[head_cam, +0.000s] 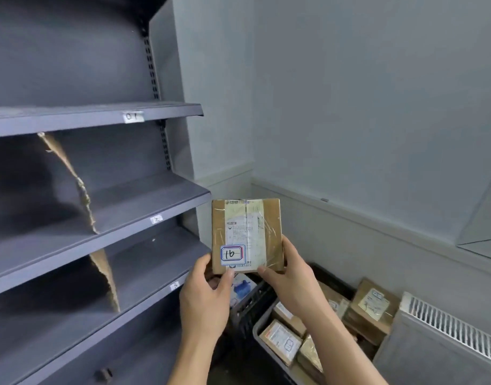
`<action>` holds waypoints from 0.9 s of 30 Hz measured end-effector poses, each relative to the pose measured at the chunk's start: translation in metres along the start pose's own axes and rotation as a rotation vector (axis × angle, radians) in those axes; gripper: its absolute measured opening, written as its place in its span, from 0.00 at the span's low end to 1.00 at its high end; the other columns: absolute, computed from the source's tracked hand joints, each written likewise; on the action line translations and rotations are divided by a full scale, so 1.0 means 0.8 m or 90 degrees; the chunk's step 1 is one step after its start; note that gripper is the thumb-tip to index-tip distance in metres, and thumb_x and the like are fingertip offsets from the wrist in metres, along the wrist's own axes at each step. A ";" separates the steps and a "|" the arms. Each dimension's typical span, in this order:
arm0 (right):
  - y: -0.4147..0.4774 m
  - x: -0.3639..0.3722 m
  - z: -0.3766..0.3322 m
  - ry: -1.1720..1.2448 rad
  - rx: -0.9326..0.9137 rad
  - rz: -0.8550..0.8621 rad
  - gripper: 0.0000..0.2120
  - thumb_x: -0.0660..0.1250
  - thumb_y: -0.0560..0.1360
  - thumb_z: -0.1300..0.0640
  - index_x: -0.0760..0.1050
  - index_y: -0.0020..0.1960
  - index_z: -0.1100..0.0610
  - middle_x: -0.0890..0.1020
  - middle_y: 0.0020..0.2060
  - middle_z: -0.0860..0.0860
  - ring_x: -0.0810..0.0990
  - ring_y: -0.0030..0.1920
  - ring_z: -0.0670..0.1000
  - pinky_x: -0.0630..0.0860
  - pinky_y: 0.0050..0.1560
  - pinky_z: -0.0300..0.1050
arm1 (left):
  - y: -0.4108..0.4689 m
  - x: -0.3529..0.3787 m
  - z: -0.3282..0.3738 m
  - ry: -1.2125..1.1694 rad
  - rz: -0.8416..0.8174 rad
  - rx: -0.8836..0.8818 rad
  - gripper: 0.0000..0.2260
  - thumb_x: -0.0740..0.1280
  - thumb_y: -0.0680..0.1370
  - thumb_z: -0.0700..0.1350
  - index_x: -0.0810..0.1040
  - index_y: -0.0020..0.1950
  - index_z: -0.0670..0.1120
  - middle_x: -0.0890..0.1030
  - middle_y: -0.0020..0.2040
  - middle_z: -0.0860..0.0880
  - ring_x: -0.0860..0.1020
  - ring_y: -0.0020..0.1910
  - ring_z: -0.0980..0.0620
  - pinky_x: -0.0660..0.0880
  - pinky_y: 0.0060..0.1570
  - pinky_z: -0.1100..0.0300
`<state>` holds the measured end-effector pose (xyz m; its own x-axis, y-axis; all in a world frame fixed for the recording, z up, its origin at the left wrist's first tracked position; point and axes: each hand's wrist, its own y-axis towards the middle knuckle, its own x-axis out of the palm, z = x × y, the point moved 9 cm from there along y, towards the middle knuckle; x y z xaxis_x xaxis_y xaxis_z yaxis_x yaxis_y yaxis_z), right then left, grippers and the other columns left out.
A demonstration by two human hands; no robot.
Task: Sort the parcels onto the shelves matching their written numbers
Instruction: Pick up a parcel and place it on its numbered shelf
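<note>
So both hands are on one small brown parcel [247, 218], pinching it along the bottom edge. The left hand [208, 295] has its thumb on the front near the lower left corner, with the fingers tucked behind where I can't see them. The right hand [290, 276] has its thumb on the front at the lower right, and its fingers wrap around the right side.

The box is held up in the air, face toward the camera, just off the right end of the shelves and above the bins. A taped-over shipping label [245, 226] runs down the front. Below that is a little blue-and-red bordered sticker [232, 254] with handwriting that reads like "16", though it could be "1b".

To the left is a dark grey shelf unit [72, 120] with paper tags on the shelf edges: "01" [133, 117], "2" [156, 218] and "3" [174, 286]. Ragged cardboard dividers [69, 173] stand upright on the two middle shelves.

Under the hands sits a black crate [252, 301], and right beside it a grey tub [259, 333] with more parcels [280, 341] piled in it. There's a white radiator [455, 329] at the far right, and a pale wall [350, 107] behind it all.
</note>
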<state>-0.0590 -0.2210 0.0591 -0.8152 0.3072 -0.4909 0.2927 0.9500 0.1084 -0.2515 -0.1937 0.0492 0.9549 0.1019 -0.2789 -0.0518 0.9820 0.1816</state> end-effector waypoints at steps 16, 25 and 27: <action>-0.118 0.267 -0.122 0.041 -0.072 -0.243 0.35 0.71 0.78 0.53 0.57 0.78 0.42 0.78 0.61 0.35 0.76 0.60 0.38 0.70 0.55 0.32 | -0.103 -0.301 -0.110 0.011 0.227 -0.106 0.16 0.73 0.76 0.44 0.77 0.61 0.57 0.82 0.54 0.61 0.80 0.51 0.63 0.72 0.43 0.75; -0.165 0.370 -0.169 0.043 -0.147 -0.376 0.30 0.71 0.77 0.54 0.63 0.74 0.39 0.81 0.53 0.34 0.79 0.51 0.33 0.73 0.41 0.26 | -0.166 -0.403 -0.143 0.023 0.368 -0.156 0.16 0.73 0.77 0.44 0.77 0.62 0.57 0.82 0.55 0.61 0.80 0.53 0.60 0.71 0.44 0.72; -0.172 0.388 -0.175 0.048 -0.154 -0.408 0.29 0.71 0.77 0.55 0.64 0.73 0.39 0.82 0.50 0.34 0.80 0.49 0.35 0.74 0.41 0.27 | -0.180 -0.417 -0.147 0.019 0.401 -0.164 0.16 0.72 0.77 0.44 0.77 0.61 0.58 0.82 0.54 0.61 0.80 0.54 0.60 0.72 0.46 0.72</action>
<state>-0.4221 -0.2485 0.0132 -0.8249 -0.3253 -0.4623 -0.3721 0.9281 0.0109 -0.5967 -0.3501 0.0055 0.7113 0.6673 -0.2205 -0.6669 0.7399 0.0880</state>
